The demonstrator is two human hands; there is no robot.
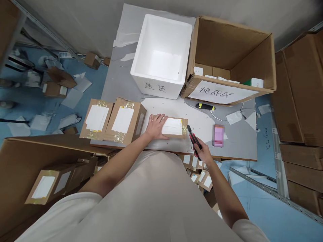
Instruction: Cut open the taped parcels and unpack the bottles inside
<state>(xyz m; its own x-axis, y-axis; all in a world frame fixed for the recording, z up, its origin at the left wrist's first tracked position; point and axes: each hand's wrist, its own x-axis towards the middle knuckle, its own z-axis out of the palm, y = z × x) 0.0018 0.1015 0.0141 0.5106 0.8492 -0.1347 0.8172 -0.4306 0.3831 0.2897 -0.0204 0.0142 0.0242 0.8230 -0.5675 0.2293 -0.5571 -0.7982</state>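
A small cardboard box (185,132) with a white label and clear tape lies flat on the grey table (234,148). My left hand (156,127) rests spread over its left end, fingers apart. In my right hand (202,151) is a black and red utility knife (193,139), its front end pointing up and left beside the box's taped right end. I cannot make out whether the blade is touching the tape. Two larger labelled boxes, a nearer one (135,122) and one at the far left (85,117), stand side by side left of my left hand.
A white foam bin (156,79) and a large open carton (271,64) holding small boxes stand at the back. Right of the knife lie a yellow and black tool (205,106) and a blurred pink phone-like object (218,135). Another carton (15,151) of parcels is at lower left.
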